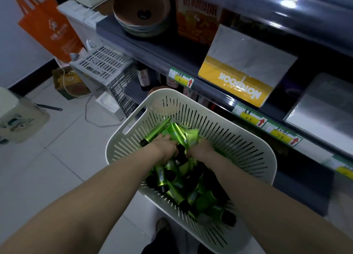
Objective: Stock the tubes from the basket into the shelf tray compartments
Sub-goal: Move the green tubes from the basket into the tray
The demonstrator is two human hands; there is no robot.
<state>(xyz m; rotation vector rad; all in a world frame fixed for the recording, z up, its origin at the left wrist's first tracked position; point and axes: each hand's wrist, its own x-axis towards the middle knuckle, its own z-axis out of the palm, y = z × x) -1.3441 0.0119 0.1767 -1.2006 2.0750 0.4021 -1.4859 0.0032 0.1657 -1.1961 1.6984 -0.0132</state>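
Note:
A white slotted basket [254,158] stands on the floor below me, filled with several green tubes with black caps [162,174]. Both my hands reach down into it. My left hand [165,145] closes around green tubes [155,133] that stick up toward the basket's far left wall. My right hand [201,149] grips other green tubes [179,133] beside it. My fingertips are hidden among the tubes. A shelf tray with compartments is not clearly visible.
A dark shelf unit [210,89] with price labels rises on the right, holding a yellow notebook pack [246,68], stacked bowls [141,11] and a box. A white crate [104,66] and an orange bag [47,26] stand at left on the tiled floor.

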